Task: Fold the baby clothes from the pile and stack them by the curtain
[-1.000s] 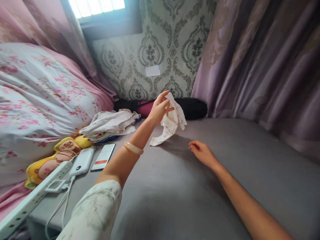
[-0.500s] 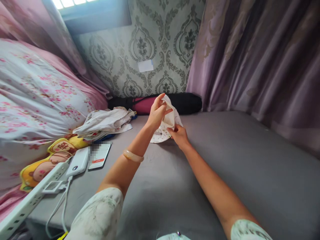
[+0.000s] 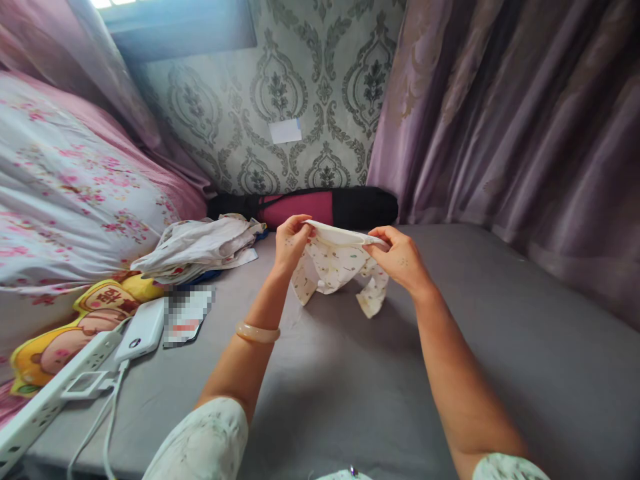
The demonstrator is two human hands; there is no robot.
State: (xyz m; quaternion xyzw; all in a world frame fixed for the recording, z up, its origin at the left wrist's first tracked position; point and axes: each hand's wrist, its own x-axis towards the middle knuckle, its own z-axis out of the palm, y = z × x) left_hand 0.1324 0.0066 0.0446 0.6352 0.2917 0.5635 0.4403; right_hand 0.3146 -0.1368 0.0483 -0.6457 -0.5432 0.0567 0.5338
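A small white garment with a fine coloured print (image 3: pixel 340 261) hangs above the grey sheet, stretched between both hands. My left hand (image 3: pixel 294 241) pinches one end of its pale upper band, thumb against fingers. At the band's other end, my right hand (image 3: pixel 399 253) is closed on the edge in the same way. Two leg-like or sleeve-like parts dangle below, one on each side, close to the sheet. The fabric between the hands sags a little.
The grey sheet (image 3: pixel 320 400) bears a pile of white clothes (image 3: pixel 200 248), a phone (image 3: pixel 189 317), a power bank (image 3: pixel 141 328), a power strip (image 3: pixel 55 390) and a yellow plush (image 3: pixel 55 350) at left. A black and maroon roll (image 3: pixel 300 208) lies along the wall.
My hands have moved apart, the right one outward and the left one slightly down and left. The bunched garment is now spread between them by its band, its lower parts hanging.
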